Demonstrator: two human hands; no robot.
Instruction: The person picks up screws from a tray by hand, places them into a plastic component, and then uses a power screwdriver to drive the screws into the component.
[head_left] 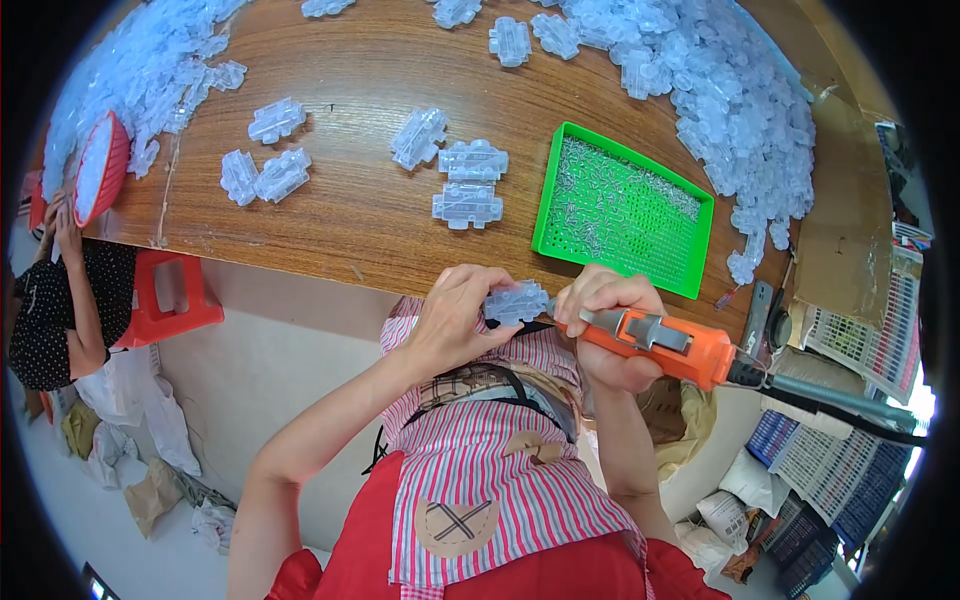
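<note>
My left hand [455,318] is closed around a clear plastic part [517,303] at the table's front edge, thumb below and fingers above. My right hand [615,325] wraps round an orange electric screwdriver [660,343], with a metal lever on its side and a cable and hose at its rear. The screwdriver's tip points left and meets the right end of the part; a screw there cannot be made out. Just beyond, a green tray [690,278] holds many small metal screws [610,195]. Several clear parts [468,204] lie on the table past my left hand.
Big heaps of clear parts cover the far left [150,70] and far right [735,120] of the brown table [330,200]. At the left a person [80,290] handles a red basket [107,170] near a red stool [170,300]. Plastic crates [830,450] and bags stand at the right.
</note>
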